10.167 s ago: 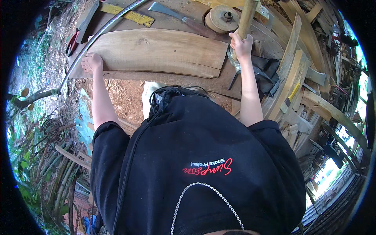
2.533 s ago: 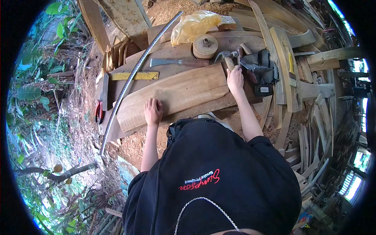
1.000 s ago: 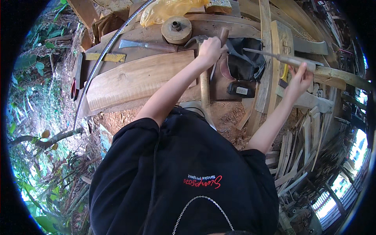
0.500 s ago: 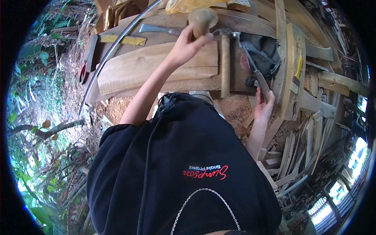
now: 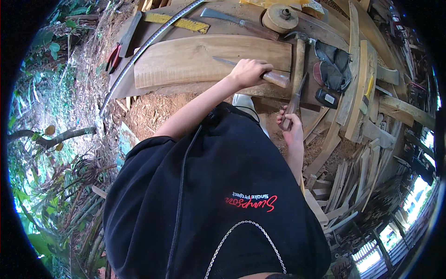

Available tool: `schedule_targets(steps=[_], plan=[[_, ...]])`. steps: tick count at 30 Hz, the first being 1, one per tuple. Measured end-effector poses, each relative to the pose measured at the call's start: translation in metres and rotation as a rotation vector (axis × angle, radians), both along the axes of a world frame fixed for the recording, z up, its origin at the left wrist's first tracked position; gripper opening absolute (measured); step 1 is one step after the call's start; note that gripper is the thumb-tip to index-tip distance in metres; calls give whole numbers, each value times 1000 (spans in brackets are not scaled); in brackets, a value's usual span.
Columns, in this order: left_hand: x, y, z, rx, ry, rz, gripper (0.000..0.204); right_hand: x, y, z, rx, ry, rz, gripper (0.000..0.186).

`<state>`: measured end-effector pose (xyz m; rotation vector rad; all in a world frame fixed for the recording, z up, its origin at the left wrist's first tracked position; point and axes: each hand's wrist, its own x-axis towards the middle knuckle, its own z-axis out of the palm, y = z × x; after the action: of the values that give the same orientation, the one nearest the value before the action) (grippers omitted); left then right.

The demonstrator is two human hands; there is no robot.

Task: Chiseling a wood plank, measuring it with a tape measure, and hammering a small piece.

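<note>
My left hand [image 5: 251, 73] is closed around a narrow chisel [image 5: 277, 78], held above the curved wooden board [image 5: 195, 58]. Its wooden handle sticks out to the right of the fist, and its thin metal blade points left. Lower and to the right, my right hand [image 5: 291, 128] grips a second chisel [image 5: 295, 102] by the wooden handle, blade tip angled up and away. Just beyond that blade lies a hammer [image 5: 298, 65] with a pale wooden handle. At the far side a round wooden mallet [image 5: 278, 19] rests beside a broad-bladed chisel [image 5: 260, 30].
A yellow strip [image 5: 176, 22], a long curved metal strip [image 5: 148, 46] and red-handled pliers [image 5: 113, 59] are at the left. Dark cloth [image 5: 333, 65] and a black tape measure [image 5: 326, 98] lie right. Wood offcuts [image 5: 344, 181] pile up at the lower right.
My left hand has let go of the mallet, come nearer and taken hold of a narrow chisel. My right hand has moved left and nearer with its chisel. The view has shifted.
</note>
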<state>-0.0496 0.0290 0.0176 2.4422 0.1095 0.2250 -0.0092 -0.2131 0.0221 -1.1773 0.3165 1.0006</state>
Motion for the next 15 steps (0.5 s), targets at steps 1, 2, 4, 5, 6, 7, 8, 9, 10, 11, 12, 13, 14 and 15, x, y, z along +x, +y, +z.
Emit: schedule_targets(steps=[1,2,4,5,6,7,8,9,10,11,12,13,14,15], plan=[[0,1,-1,20,48,15,28,-2,2,-4,-37,-4,-23,24],[-1,2,-1,41,96,33,29,-4,4,-5,-73,-8,-43,22],[1,4,-11,67,88,58,29,-7,4,-3,-138,-119,-44,22],[1,5,-16,96,81,87,28,-8,8,0,-199,-228,-42,23],[1,4,-20,95,78,87,28,-10,10,4,-200,-230,-42,23],[0,3,-25,76,36,151,28,-13,12,10,-231,-314,-89,27],[1,2,-24,56,-7,209,27,-16,13,16,-264,-397,-141,33],[0,2,-23,54,-10,206,27,-18,13,22,-266,-400,-145,33],[-1,1,-22,-13,-88,225,28,-19,14,26,-233,-456,-208,36],[-3,0,-20,-78,-165,242,29,-21,15,30,-198,-511,-274,39],[-4,-1,-18,-77,-169,237,29,-21,16,34,-197,-523,-293,39],[-5,-1,-17,-90,-161,218,31,-21,17,34,-196,-526,-298,39],[-5,-1,-15,-104,-155,203,33,-20,20,35,-199,-555,-345,39],[-4,-1,-16,-104,-159,203,33,-20,22,37,-202,-584,-393,39]])
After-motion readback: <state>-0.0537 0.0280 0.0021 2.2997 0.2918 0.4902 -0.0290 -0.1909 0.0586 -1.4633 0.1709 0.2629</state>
